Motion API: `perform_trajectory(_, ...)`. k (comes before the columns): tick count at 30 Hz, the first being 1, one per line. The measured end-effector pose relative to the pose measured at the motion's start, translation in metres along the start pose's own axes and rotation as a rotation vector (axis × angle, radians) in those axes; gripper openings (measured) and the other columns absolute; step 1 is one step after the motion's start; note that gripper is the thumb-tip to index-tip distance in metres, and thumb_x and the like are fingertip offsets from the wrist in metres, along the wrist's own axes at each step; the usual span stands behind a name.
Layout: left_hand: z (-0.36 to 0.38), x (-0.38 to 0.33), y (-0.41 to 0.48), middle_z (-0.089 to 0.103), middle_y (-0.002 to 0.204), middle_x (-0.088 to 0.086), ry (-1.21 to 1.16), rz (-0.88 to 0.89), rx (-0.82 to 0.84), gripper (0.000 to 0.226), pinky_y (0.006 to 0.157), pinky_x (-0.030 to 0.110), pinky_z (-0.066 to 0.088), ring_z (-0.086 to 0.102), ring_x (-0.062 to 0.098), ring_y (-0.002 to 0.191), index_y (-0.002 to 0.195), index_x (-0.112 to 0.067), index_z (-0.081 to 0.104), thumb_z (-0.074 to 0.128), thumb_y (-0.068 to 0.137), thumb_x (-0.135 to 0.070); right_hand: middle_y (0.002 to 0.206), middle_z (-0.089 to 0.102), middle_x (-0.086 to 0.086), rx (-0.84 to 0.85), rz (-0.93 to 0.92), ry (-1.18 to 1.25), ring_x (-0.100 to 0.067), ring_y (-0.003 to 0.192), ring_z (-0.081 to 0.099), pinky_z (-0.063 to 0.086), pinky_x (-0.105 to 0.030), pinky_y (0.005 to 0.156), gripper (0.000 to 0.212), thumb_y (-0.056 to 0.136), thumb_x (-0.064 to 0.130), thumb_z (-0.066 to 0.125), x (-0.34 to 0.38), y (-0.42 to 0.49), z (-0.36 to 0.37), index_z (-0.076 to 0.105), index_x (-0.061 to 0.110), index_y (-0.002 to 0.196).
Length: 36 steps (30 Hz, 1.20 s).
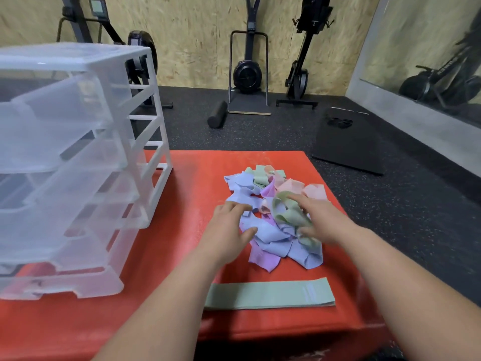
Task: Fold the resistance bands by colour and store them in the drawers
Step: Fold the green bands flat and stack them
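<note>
A red padded platform (187,178) carries a clear plastic drawer unit (78,165) at its left edge, a tangled pile of pastel fabric bands (270,235) mid-right, and a flat sage-green fabric band (269,293) near the front edge.

Red mat (182,243); blurred band (290,213) perhaps green

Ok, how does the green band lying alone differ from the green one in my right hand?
The lone green band lies flat and straight; the held green band is crumpled. The lone green band sits apart, untouched; the held green band is up on the pile, gripped by the right hand. Both are the same pale green.
</note>
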<state>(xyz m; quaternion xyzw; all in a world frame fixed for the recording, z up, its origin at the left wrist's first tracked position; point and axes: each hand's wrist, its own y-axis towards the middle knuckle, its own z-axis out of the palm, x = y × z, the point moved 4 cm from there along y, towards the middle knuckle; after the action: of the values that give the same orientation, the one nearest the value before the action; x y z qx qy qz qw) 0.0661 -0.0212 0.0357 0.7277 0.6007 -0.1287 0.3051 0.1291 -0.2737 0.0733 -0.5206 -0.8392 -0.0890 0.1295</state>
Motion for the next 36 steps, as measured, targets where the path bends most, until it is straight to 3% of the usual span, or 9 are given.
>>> perform_trajectory(3, 0.002, -0.003, -0.013, 0.055, 0.136, 0.000, 0.049, 0.024, 0.061, 0.052, 0.102, 0.029, 0.035, 0.046, 0.026, 0.126, 0.144, -0.025, 0.058, 0.071, 0.095, -0.040, 0.135, 0.064, 0.006, -0.048, 0.117, 0.197, -0.013, 0.109, 0.063, 0.044, -0.023, 0.088, 0.092, 0.084, 0.028, 0.083, -0.009, -0.034, 0.032, 0.032, 0.038, 0.160)
perform_trajectory(7, 0.004, -0.005, -0.020, 0.055, 0.138, -0.001, 0.082, 0.040, 0.111, 0.050, 0.102, 0.031, 0.038, 0.045, 0.025, 0.127, 0.143, -0.026, 0.057, 0.069, 0.096, -0.037, 0.122, 0.068, 0.006, -0.213, 0.250, 0.425, -0.018, 0.113, 0.067, 0.046, -0.029, 0.093, 0.072, 0.093, 0.015, 0.072, -0.016, -0.050, 0.044, 0.037, 0.023, 0.155)
perform_trajectory(11, 0.006, -0.005, -0.024, 0.055, 0.139, -0.002, 0.093, 0.046, 0.140, 0.050, 0.105, 0.034, 0.041, 0.046, 0.024, 0.126, 0.141, -0.028, 0.058, 0.071, 0.094, -0.037, 0.102, 0.076, 0.015, -0.349, 0.314, 0.326, -0.011, 0.095, 0.071, 0.051, -0.031, 0.092, 0.053, 0.085, 0.012, 0.073, -0.030, -0.057, 0.033, 0.060, 0.025, 0.136)
perform_trajectory(16, 0.008, -0.008, -0.025, 0.058, 0.137, -0.004, 0.116, 0.065, 0.159, 0.046, 0.105, 0.037, 0.043, 0.051, 0.023, 0.123, 0.138, -0.030, 0.059, 0.069, 0.094, -0.042, 0.108, 0.077, 0.009, -0.243, 0.404, 0.226, -0.012, 0.090, 0.068, 0.047, -0.025, 0.088, 0.032, 0.082, 0.013, 0.074, -0.050, -0.066, 0.038, 0.079, 0.032, 0.107)
perform_trajectory(19, 0.012, -0.012, -0.025, 0.060, 0.133, -0.003, 0.133, 0.084, 0.172, 0.046, 0.105, 0.040, 0.045, 0.051, 0.023, 0.123, 0.137, -0.030, 0.060, 0.068, 0.094, -0.042, 0.113, 0.074, 0.002, -0.215, 0.445, 0.205, -0.018, 0.095, 0.067, 0.051, -0.030, 0.093, 0.034, 0.082, 0.014, 0.073, -0.060, -0.065, 0.043, 0.078, 0.031, 0.111)
perform_trajectory(24, 0.020, -0.021, -0.025, 0.059, 0.128, -0.003, 0.140, 0.111, 0.188, 0.045, 0.103, 0.038, 0.046, 0.049, 0.022, 0.123, 0.137, -0.029, 0.061, 0.068, 0.095, -0.044, 0.116, 0.068, -0.005, -0.205, 0.467, 0.132, -0.025, 0.103, 0.067, 0.050, -0.034, 0.092, 0.049, 0.075, 0.039, 0.090, -0.069, -0.064, 0.054, 0.073, 0.030, 0.121)
perform_trajectory(27, 0.024, -0.026, -0.026, 0.059, 0.131, -0.003, 0.138, 0.122, 0.201, 0.045, 0.105, 0.040, 0.045, 0.049, 0.023, 0.125, 0.138, -0.028, 0.060, 0.068, 0.097, -0.045, 0.111, 0.074, 0.001, -0.155, 0.462, 0.173, -0.019, 0.098, 0.068, 0.048, -0.028, 0.086, 0.039, 0.074, 0.030, 0.091, -0.069, -0.068, 0.056, 0.077, 0.030, 0.110)
perform_trajectory(31, 0.025, -0.030, -0.026, 0.058, 0.133, -0.003, 0.144, 0.122, 0.212, 0.046, 0.104, 0.041, 0.046, 0.049, 0.023, 0.125, 0.138, -0.028, 0.060, 0.067, 0.097, -0.045, 0.095, 0.074, 0.004, -0.291, 0.433, 0.210, -0.017, 0.088, 0.068, 0.049, -0.028, 0.086, 0.031, 0.076, 0.011, 0.085, -0.059, -0.073, 0.032, 0.078, 0.031, 0.100)
perform_trajectory(36, 0.020, -0.036, -0.026, 0.058, 0.127, -0.004, 0.145, 0.107, 0.194, 0.044, 0.100, 0.039, 0.047, 0.049, 0.022, 0.123, 0.138, -0.029, 0.060, 0.068, 0.097, -0.042, 0.089, 0.075, 0.011, -0.503, 0.297, 0.438, -0.006, 0.084, 0.069, 0.050, -0.023, 0.084, 0.036, 0.088, 0.013, 0.076, -0.034, -0.075, 0.002, 0.070, 0.033, 0.116)
